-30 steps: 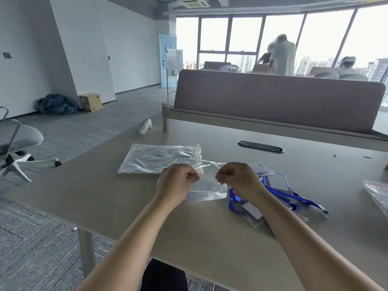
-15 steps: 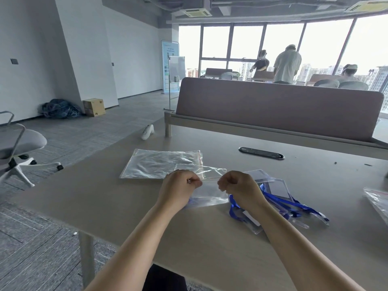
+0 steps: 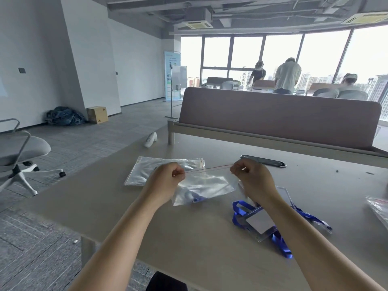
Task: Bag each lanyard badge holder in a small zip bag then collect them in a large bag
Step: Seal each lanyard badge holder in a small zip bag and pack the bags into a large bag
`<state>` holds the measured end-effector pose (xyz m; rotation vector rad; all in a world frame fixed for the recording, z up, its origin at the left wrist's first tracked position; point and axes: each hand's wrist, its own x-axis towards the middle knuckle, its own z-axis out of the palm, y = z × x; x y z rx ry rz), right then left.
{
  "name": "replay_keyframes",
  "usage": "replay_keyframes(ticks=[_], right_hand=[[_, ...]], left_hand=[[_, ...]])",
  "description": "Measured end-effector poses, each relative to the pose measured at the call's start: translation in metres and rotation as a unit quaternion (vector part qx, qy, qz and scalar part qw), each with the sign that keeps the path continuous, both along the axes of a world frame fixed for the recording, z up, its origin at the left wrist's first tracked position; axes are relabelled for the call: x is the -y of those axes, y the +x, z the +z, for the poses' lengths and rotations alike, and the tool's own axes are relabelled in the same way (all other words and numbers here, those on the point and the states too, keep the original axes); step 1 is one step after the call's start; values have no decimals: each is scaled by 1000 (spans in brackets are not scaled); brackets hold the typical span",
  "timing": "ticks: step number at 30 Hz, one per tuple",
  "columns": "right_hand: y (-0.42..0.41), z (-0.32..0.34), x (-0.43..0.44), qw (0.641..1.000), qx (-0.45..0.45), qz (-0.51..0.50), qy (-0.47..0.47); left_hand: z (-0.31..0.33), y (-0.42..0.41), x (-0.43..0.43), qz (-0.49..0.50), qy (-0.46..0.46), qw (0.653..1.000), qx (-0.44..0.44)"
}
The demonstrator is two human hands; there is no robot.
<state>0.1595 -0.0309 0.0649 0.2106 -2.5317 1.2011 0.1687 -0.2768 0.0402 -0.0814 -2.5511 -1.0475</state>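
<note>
The top of the small zip bag (image 3: 206,186) is pinched by the left hand (image 3: 165,183) and right hand (image 3: 254,181), now moved further apart. The blue lanyard (image 3: 196,199) is kept inside; sealing looks done.

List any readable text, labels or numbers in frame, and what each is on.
Nothing is legible.
Standing banner: printed lines, too small and blurred to read.
Cardboard box: small marks, unreadable.
Badge holder card: blank white.
Small zip bag: red seal line, no print.
</note>
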Motion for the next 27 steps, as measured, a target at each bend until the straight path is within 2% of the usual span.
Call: replay_keyframes(ticks=[4, 9, 13, 17, 21, 27], right_hand=[[-3, 20, -1, 999, -26, -12, -35], [-12, 51, 0, 983, -14, 7, -182], [-17, 72, -13, 966, -33, 1, -258], [-18, 88, -36, 963, -71, -5, -262], [-10, 102, -66, 956, -104, -17, -273], [19, 110, -124, 946, -134, -56, -291]], left_hand=[[21, -7, 2, 36, 33, 999, -6], [50, -20, -13, -7, 225, 974, -18], [74, -21, -35, -70, 372, 924, -55], [95, -26, -55, -77, 383, 916, -93], [119, -21, -89, -114, 425, 890, -116], [135, -14, -147, -174, 416, 886, -105]])
